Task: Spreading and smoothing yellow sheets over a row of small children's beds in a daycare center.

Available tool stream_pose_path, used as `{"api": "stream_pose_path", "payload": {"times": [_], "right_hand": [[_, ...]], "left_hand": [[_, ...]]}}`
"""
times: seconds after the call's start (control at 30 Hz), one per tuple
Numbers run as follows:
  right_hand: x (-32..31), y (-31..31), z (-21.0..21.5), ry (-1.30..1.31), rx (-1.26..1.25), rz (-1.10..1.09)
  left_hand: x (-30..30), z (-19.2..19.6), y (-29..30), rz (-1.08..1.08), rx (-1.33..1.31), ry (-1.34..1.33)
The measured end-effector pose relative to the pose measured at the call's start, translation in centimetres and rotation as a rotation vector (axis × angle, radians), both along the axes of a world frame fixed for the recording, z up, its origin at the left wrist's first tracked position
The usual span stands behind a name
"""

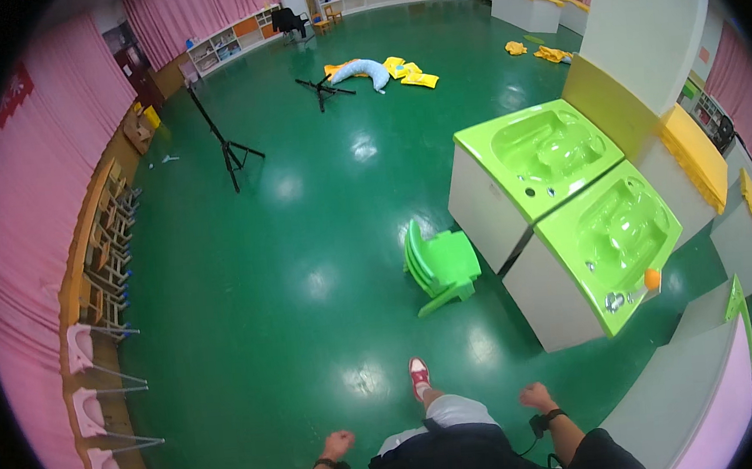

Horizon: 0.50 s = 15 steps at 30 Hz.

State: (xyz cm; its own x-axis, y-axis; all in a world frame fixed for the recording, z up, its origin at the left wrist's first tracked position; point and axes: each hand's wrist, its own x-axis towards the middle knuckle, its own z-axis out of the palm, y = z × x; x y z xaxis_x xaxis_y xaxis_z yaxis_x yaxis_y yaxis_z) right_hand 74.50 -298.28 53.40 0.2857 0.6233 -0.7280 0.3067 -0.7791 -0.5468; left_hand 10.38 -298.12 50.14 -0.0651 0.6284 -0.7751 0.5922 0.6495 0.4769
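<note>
My left hand [338, 444] hangs low at the bottom of the head view, fingers curled in, and no object shows in it. To the right, my right hand [537, 396] is also closed in a loose fist, holding nothing I can see. Both are held over the green floor [254, 365] and touch nothing. Ahead of me stand green plastic child's chairs [448, 262], seemingly stacked. Nearest to my right hand is a cabinet with a green moulded baby bathtub top [561, 256], which carries a tap and an orange-headed fitting [652, 280].
A second green tub unit [491, 139] adjoins the first. A pale partition [702, 403] rises at the near right. Black tripods [230, 149] stand ahead to the left. Pink chairs [79, 349] line the left wall. A blue curved cushion [365, 71] lies among yellow cloths farther off.
</note>
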Motion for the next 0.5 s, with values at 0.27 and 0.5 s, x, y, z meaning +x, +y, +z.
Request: {"api": "stream_pose_path", "payload": {"times": [0.27,0.5], "right_hand": [[-8.0,27.7,3.9,-0.056,0.091,0.349],[-14.5,50.2,3.1,-0.087,0.16,0.493]], "left_hand": [[-6.9,2.4,17.5,0.427,0.094,-0.06],[-12.5,-5.1,29.7,0.482,-0.15,-0.073]]}}
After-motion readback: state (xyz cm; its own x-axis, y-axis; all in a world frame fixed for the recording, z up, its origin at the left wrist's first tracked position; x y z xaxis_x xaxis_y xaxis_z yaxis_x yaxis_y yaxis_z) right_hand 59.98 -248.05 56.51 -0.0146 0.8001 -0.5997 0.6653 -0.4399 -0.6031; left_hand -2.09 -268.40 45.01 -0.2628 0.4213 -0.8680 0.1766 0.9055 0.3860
